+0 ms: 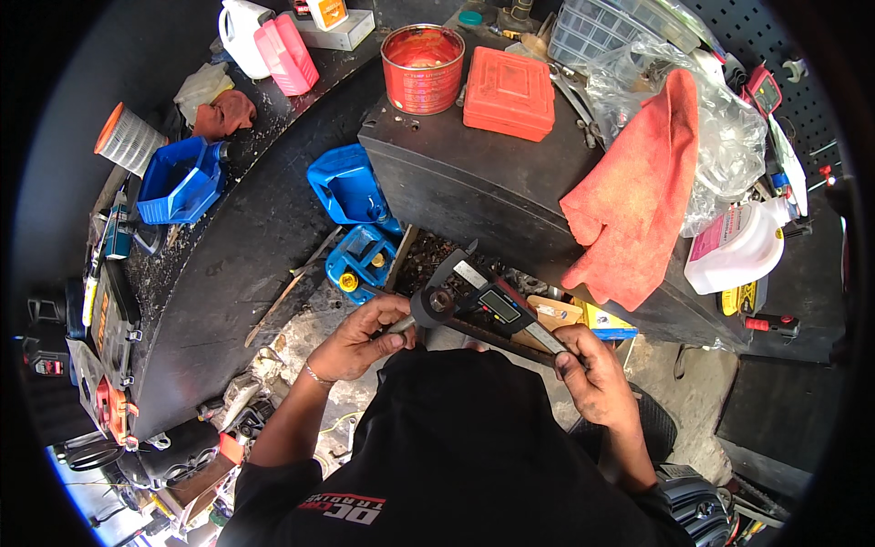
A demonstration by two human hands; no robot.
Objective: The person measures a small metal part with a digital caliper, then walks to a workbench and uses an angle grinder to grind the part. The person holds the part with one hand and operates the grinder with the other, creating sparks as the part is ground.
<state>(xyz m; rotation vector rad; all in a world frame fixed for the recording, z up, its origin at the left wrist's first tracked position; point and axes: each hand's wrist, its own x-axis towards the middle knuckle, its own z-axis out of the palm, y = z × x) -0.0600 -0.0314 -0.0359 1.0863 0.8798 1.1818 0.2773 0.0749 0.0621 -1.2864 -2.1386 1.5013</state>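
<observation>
My right hand [594, 376] is closed around the beam end of a digital caliper [500, 305], which slants up and to the left with its display facing up. My left hand [366, 337] pinches the pale, narrow stem of a dark round metal part [434, 305] with a ring-shaped head. That head sits by the caliper's jaws; whether the jaws touch it I cannot tell. Both hands are in front of my dark shirt, just short of the bench. Dark smudges mark my fingers.
On the bench [510, 187] ahead are a red tin [423, 73], a red case [509, 93], an orange cloth [638, 196] over its edge and a white jug [736, 246]. Blue containers [358, 260] stand below. A left-hand counter holds a cut-open blue container [182, 180] and a filter [130, 139].
</observation>
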